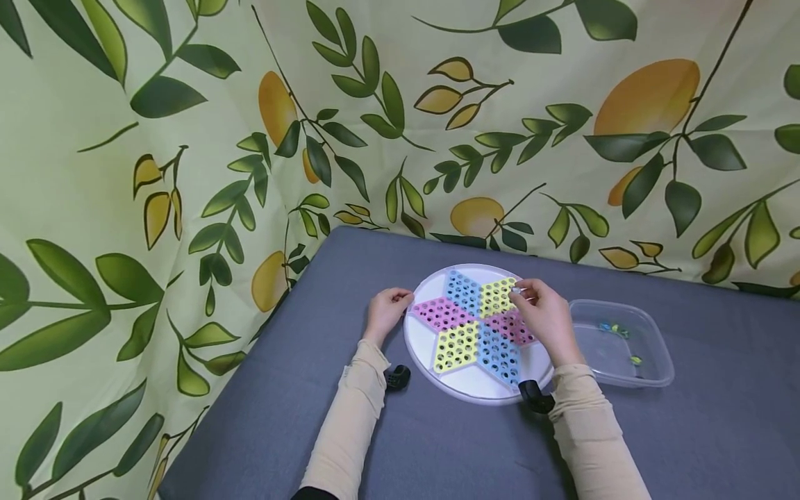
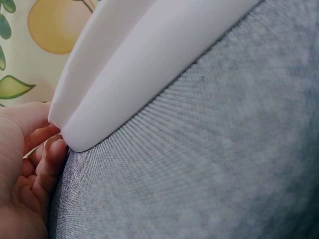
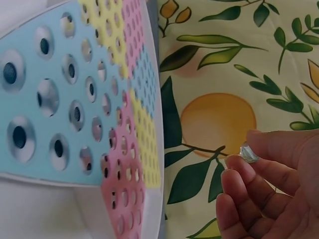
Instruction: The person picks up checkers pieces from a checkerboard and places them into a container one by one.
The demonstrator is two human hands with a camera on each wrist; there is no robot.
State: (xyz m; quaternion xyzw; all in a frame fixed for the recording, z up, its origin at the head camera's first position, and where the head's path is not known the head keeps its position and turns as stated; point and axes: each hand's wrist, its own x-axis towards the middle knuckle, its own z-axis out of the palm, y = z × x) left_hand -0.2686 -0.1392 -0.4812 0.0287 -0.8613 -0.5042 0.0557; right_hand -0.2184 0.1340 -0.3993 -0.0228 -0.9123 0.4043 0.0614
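A round white Chinese checkers board (image 1: 420,347) with a pink, yellow and blue star of holes lies on the table. At its left edge, my left hand (image 1: 387,314) holds the rim between thumb and fingers; the left wrist view shows the fingers (image 2: 52,154) by the white rim (image 2: 124,74). My right hand (image 1: 546,316) is over the board's right side, near the upper yellow point. Between its thumb and index finger it pinches a clear glass marble (image 3: 248,152), held above the holes. Some holes on the right are hidden behind this hand.
To the right of the board stands a clear plastic container (image 1: 664,351) with a few green, blue and yellow marbles (image 1: 615,330) in it. A grey cloth (image 1: 294,389) covers the table. Leaf-and-fruit patterned fabric (image 1: 375,139) hangs behind and at the left.
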